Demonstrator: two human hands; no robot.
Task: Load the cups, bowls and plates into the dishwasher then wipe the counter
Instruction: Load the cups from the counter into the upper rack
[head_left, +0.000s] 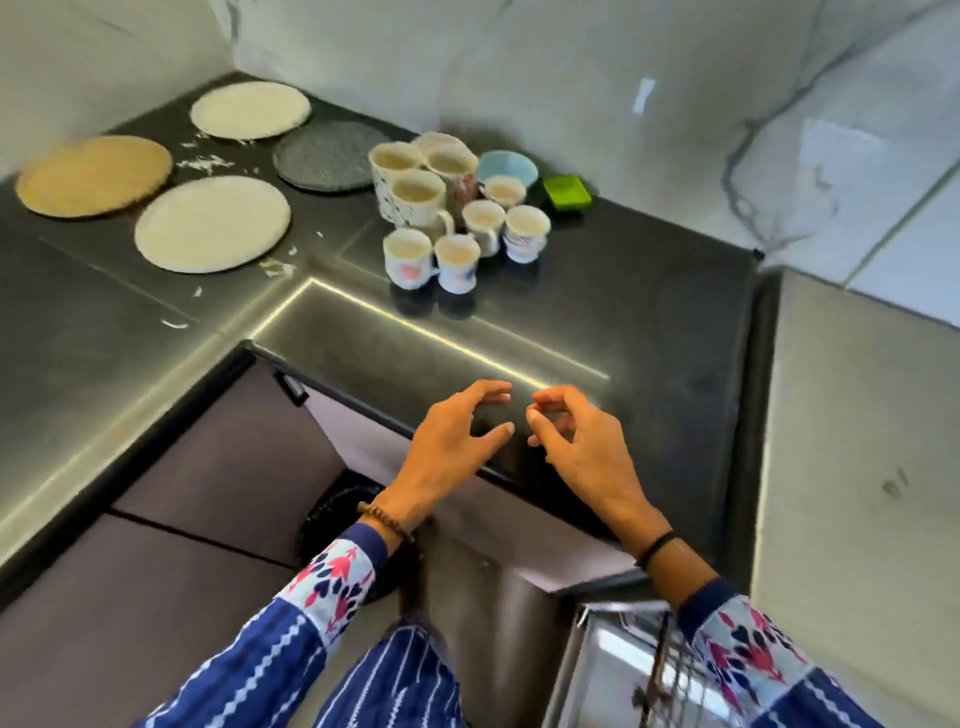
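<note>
Several patterned white cups (457, 208) stand clustered at the back of the dark counter (623, 291), with a light blue bowl (508, 167) behind them. To the left lie a white plate (213, 223), a tan plate (93, 175), a second white plate (250, 110) and a grey plate (324, 163). My left hand (452, 441) and my right hand (576, 441) hover side by side over the counter's front edge, fingers loosely curled, holding nothing. The open dishwasher (613, 670) shows at the bottom right, partly hidden by my right sleeve.
A green sponge (567, 193) sits right of the bowl. White crumbs (205, 163) are scattered among the plates. Dark cabinet fronts (208, 467) run below the counter's corner. A steel appliance side (857, 467) rises at the right. Marble wall (623, 78) backs the counter.
</note>
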